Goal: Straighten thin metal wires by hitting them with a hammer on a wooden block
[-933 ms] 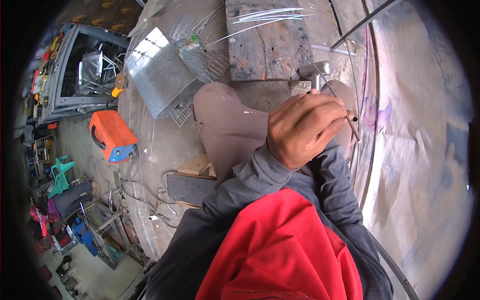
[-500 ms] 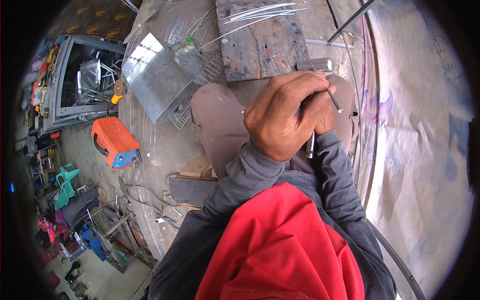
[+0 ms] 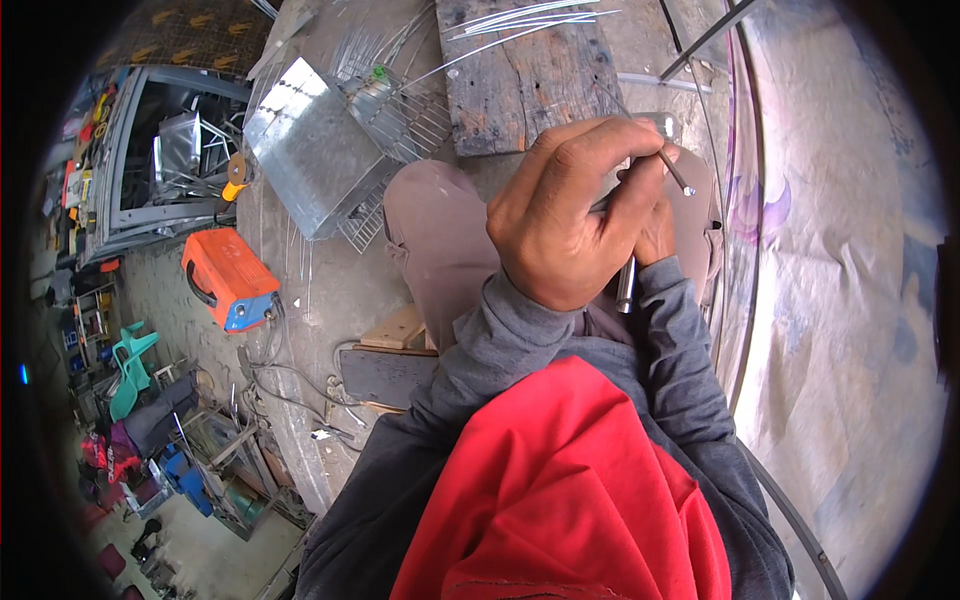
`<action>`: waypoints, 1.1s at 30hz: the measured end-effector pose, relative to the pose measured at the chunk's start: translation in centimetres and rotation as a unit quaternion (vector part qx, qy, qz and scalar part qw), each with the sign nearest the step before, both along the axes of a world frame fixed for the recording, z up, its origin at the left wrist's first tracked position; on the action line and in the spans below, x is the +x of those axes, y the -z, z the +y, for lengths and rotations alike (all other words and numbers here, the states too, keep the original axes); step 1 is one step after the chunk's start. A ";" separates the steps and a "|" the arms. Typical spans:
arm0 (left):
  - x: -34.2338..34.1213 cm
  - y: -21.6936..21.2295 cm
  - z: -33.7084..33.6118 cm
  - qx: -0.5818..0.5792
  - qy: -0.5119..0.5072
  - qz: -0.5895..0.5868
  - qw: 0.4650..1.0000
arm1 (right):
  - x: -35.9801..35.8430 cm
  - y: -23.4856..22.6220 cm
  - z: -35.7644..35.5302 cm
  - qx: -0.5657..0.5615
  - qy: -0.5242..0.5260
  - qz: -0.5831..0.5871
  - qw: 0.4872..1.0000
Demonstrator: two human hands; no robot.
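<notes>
My left hand (image 3: 565,215) is closed, pinching a thin metal rod (image 3: 682,178) between thumb and fingertips; the rod's short end points down to the right. Behind it, partly covered, my right hand (image 3: 655,232) is wrapped round the metal handle (image 3: 626,288) of a hammer, whose handle end sticks out below. The hammer's shiny head shows only in part beyond my left knuckles. Both hands are above my lap, between my knees. Just past them lies a worn, dark wooden board (image 3: 530,95), with several thin metal rods (image 3: 525,22) across its far end.
Left of my knees stand a bent sheet-metal piece (image 3: 315,150) and wire grids (image 3: 415,125). Farther left are an orange welding machine (image 3: 230,280) with cables, an angle grinder (image 3: 235,180) and a metal frame full of scraps (image 3: 180,160). A pale sheet (image 3: 820,300) spreads along the right.
The hammer head has become more hidden behind my left hand, and the rod end has shifted slightly up and right. Both hands keep their grip.
</notes>
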State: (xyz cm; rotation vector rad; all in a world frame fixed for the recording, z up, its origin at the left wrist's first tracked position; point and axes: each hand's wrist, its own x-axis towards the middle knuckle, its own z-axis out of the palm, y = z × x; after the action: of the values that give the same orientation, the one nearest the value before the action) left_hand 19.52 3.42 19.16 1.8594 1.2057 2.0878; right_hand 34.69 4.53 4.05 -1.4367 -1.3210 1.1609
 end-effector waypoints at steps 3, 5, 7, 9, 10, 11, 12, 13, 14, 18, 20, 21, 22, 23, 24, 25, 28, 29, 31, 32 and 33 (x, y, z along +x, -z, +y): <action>-0.3 -0.1 0.1 -0.006 -0.007 0.010 1.000 | -0.2 0.1 -0.1 -0.026 0.001 0.000 1.000; -0.3 -0.1 0.2 -0.004 -0.007 0.009 1.000 | -0.2 0.1 -0.1 -0.034 0.007 0.007 0.999; -0.3 -0.1 0.4 -0.002 -0.009 0.008 1.000 | -0.2 0.0 -0.1 -0.040 0.007 0.014 0.999; -0.2 -0.2 0.6 0.007 -0.019 0.010 1.000 | -0.2 0.1 -0.1 -0.045 0.005 0.021 0.999; -0.3 -0.1 0.7 0.006 -0.019 0.010 1.000 | -0.2 0.3 -0.1 -0.052 0.005 0.025 0.998; -0.3 0.0 0.8 0.009 -0.022 0.009 1.000 | -0.2 0.4 -0.1 -0.058 0.005 0.028 0.998; -0.3 0.1 0.9 0.011 -0.025 0.007 1.000 | -0.1 0.5 -0.1 -0.058 0.004 0.028 0.998; -0.3 0.1 0.9 0.011 -0.025 0.008 1.000 | -0.2 0.3 -0.1 -0.067 0.010 0.033 0.997; -0.3 0.1 1.0 0.004 -0.019 0.000 1.000 | -0.2 0.2 -0.1 -0.077 0.016 0.037 0.996; -0.2 -0.1 1.3 0.007 -0.005 0.000 1.000 | 0.1 0.7 0.0 -0.060 0.010 0.048 0.997; -0.3 -0.2 1.2 0.005 -0.005 0.001 1.000 | 0.0 0.4 0.1 -0.066 0.003 0.038 0.997; -0.4 -0.2 1.1 0.002 -0.004 0.003 1.000 | -0.1 0.3 0.1 -0.065 0.002 0.039 0.997; -0.4 -0.2 1.0 0.002 -0.003 0.002 1.000 | 0.0 0.2 0.1 -0.071 0.003 0.043 0.997; -0.4 -0.2 0.7 -0.001 0.000 0.009 1.000 | 0.1 0.1 0.1 -0.076 0.004 0.047 0.996; -0.4 -0.2 0.6 -0.004 0.004 0.016 1.000 | 0.3 0.1 0.2 -0.076 0.005 0.046 0.996; -0.4 -0.1 0.5 -0.004 0.004 0.017 1.000 | 0.3 0.2 0.2 -0.067 0.001 0.031 0.997; -0.8 0.8 0.1 0.019 0.021 0.016 0.999 | 0.0 -0.2 0.3 -0.063 0.000 0.023 0.998; -1.4 1.2 -0.1 0.011 0.023 0.015 1.000 | -0.3 -0.7 0.4 -0.068 0.004 0.031 0.997; -2.8 2.4 -0.8 -0.024 0.022 -0.042 0.999 | -0.4 -1.8 0.1 -0.165 0.051 0.105 0.979; -4.0 2.9 -1.3 -0.052 0.017 -0.095 0.994 | -0.4 -1.9 0.1 -0.171 0.049 0.107 0.978; -5.5 3.2 -1.6 -0.082 -0.013 -0.159 0.984 | -0.4 -2.0 0.2 -0.177 0.046 0.110 0.977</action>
State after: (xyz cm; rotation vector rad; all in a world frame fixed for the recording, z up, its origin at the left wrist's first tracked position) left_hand 14.04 1.86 15.96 1.3835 1.2789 2.1217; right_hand 34.29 4.72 6.07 -1.5473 -0.9159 1.4984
